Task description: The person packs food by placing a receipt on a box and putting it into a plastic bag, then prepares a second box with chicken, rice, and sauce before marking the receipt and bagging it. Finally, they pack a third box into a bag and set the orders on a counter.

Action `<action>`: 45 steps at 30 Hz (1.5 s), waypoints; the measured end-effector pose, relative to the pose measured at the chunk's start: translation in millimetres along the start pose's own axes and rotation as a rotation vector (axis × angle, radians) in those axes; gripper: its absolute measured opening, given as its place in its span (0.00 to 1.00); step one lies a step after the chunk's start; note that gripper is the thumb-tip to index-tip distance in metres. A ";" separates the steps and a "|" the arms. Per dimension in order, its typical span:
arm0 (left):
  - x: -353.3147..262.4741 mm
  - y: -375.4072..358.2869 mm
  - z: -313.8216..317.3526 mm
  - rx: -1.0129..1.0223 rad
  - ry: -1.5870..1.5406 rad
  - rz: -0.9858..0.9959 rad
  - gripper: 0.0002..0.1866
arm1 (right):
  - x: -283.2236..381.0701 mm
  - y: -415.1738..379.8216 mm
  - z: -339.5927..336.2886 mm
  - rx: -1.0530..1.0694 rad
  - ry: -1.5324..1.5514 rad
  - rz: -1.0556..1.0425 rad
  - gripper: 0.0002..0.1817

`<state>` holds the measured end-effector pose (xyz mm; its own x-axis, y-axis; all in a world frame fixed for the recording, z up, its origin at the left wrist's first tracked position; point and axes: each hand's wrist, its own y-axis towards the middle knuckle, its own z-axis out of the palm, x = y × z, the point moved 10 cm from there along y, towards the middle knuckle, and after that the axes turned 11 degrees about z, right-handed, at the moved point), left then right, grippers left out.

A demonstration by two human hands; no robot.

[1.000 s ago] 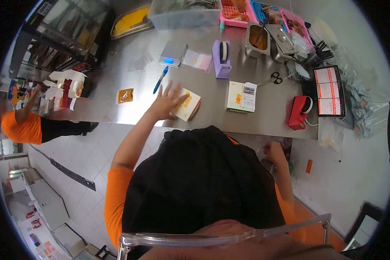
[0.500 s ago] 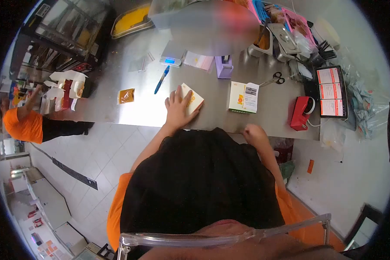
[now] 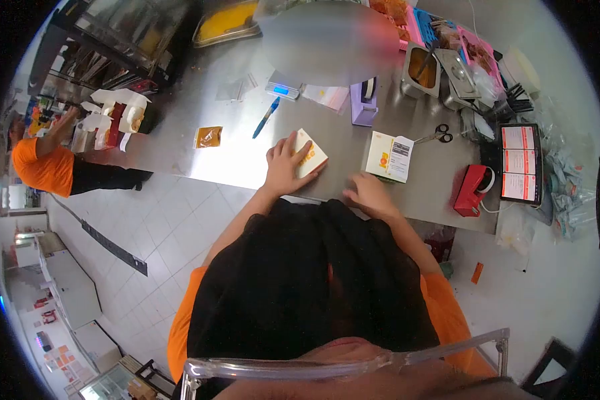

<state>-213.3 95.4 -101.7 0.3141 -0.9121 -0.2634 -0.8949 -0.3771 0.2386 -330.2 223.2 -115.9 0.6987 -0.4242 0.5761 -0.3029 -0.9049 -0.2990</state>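
My left hand [image 3: 287, 165] rests on a small white carton box [image 3: 310, 155] with orange lettering, fingers across its top and thumb along its near side. Near the counter's front edge, my right hand [image 3: 372, 196] is empty, thumb and index finger apart, the other fingers loosely curled. Just beyond it stands a second white carton box [image 3: 380, 152] with orange lettering and a printed label [image 3: 400, 157] on top. Left of my left hand lie a blue pen [image 3: 265, 118] and a small brown sachet [image 3: 209, 137].
Behind the boxes are a digital scale [image 3: 283, 87] and a purple tape dispenser [image 3: 364, 107]. Scissors [image 3: 439, 135], a red tape dispenser [image 3: 472, 190] and a tablet [image 3: 520, 163] are at the right. Metal food pans [image 3: 420, 72] stand at the back. A person in orange [image 3: 43, 165] works at the far left.
My right hand has moved left and forward from the counter edge towards the labelled box, and its fist has loosened. My left hand stays on its box. The view has shifted slightly.
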 end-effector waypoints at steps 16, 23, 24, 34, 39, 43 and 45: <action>83.4 7.6 -35.1 -0.026 -1.124 -0.365 0.27 | -27.9 9.5 20.3 -0.174 0.069 0.056 0.15; 11.6 -18.2 -86.3 0.052 -0.318 -0.010 0.48 | -149.6 -104.7 2.1 -0.117 0.083 0.474 0.12; 13.5 -18.8 -78.0 0.012 -0.345 -0.035 0.43 | -153.1 -112.3 -3.1 -0.211 0.038 0.434 0.12; 91.6 -10.9 -57.0 -0.446 -0.618 -0.331 0.35 | -217.7 -150.3 91.3 0.163 -0.158 0.661 0.20; 81.7 -21.0 -48.8 -0.152 -0.212 -0.434 0.38 | -113.9 -111.7 9.5 0.085 -0.116 0.543 0.17; 60.6 -21.0 -48.7 -0.002 -0.249 -0.445 0.34 | 3.4 -18.8 -39.3 -0.383 0.172 -0.074 0.28; 60.0 -21.6 -46.7 0.013 -0.227 -0.386 0.32 | 43.1 35.6 -38.3 -0.445 0.331 -0.147 0.30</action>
<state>-160.3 41.4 -79.0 0.5500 -0.6458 -0.5296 -0.7299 -0.6799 0.0710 -335.7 171.4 -72.5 0.5353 -0.2161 0.8166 -0.5120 -0.8519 0.1102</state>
